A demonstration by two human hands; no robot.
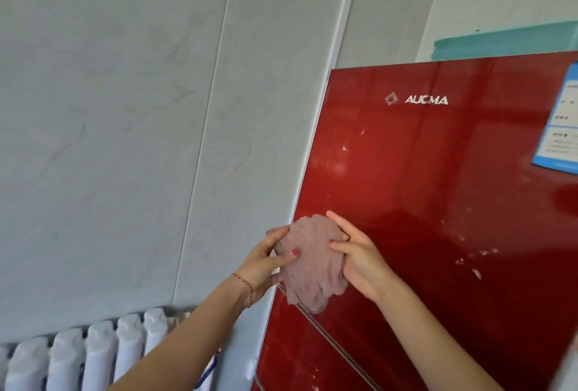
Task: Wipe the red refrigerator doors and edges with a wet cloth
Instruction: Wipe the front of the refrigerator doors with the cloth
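Observation:
The red refrigerator's glossy upper door (438, 190) fills the right half of the view, with a silver brand logo near its top and pale smudges and specks on the surface. A crumpled pinkish-mauve cloth (309, 262) hangs in front of the door's left edge, just above the seam to the lower door (316, 356). My left hand (266, 268) grips the cloth's left side with thumb and fingers. On the cloth's right side my right hand (359, 256) pinches it. Both hands hold it up between them.
A blue and white sticker (560, 128) sits on the door's right part. A teal object (506, 43) lies on top of the fridge. A white radiator (93, 356) stands low against the grey panelled wall (125, 140) left of the fridge.

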